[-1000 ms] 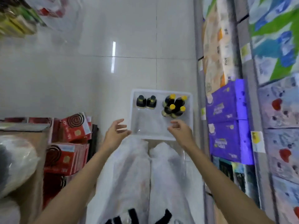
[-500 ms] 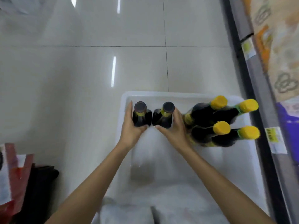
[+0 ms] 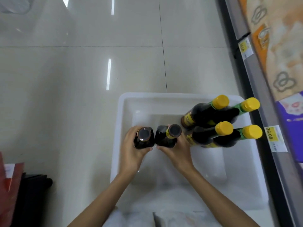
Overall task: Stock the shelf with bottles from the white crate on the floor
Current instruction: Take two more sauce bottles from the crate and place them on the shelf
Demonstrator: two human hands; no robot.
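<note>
A white crate (image 3: 124, 102) sits on the tiled floor below me. My left hand (image 3: 131, 153) is shut on a dark black-capped bottle (image 3: 144, 137). Just beside it, my right hand (image 3: 177, 153) grips a second dark black-capped bottle (image 3: 167, 136). Both bottles are upright and held over the crate's left half, side by side and nearly touching. Several dark bottles with yellow caps (image 3: 218, 126) stand clustered in the crate's far right corner. The shelf edge (image 3: 255, 89) runs along the right.
The shelf's grey rail carries yellow price tags (image 3: 275, 138), with purple (image 3: 293, 128) and orange (image 3: 278, 46) packages behind it. Red boxes (image 3: 9, 185) and a black object (image 3: 36, 190) sit at the lower left. Glossy floor tiles (image 3: 82, 79) spread to the left and beyond the crate.
My hands reached into the crate, closed on the two black-capped bottles, and have drawn them up and toward me, away from the crate's far wall. The camera dropped closer.
</note>
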